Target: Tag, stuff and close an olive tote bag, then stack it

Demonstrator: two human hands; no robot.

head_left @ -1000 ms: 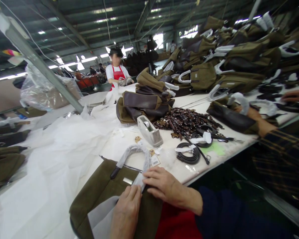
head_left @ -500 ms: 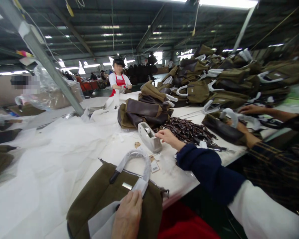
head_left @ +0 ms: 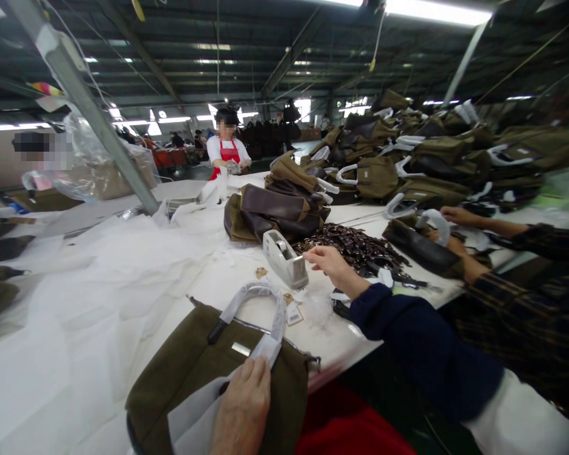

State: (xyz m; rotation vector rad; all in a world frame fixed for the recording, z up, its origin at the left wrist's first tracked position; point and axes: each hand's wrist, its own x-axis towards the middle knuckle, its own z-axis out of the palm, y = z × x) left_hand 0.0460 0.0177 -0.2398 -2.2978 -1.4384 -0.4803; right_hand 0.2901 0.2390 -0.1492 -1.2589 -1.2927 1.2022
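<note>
An olive bag (head_left: 171, 360) lies on the table in front of me, one handle wrapped in white paper (head_left: 277, 316). My left hand (head_left: 244, 401) presses closed fingers on the paper wrap at the handle's near end. Over by the grey tape dispenser (head_left: 284, 259), my right hand (head_left: 329, 262) pinches the end of a short piece of tape (head_left: 298, 258) at the dispenser's cutting edge. Paper tags (head_left: 294, 313) lie between dispenser and bag.
Behind the dispenser are stacked bags (head_left: 277, 208) and a heap of dark straps (head_left: 351, 246). A co-worker's hands (head_left: 459, 243) handle another bag at right. White sheets (head_left: 90, 303) cover the left. A slanted metal post (head_left: 95, 126) rises beyond.
My right hand has drawn back slightly to the right from the dispenser, with tape now showing at its fingertips. My left hand stays on the handle wrap. The co-worker's far hand has shifted left.
</note>
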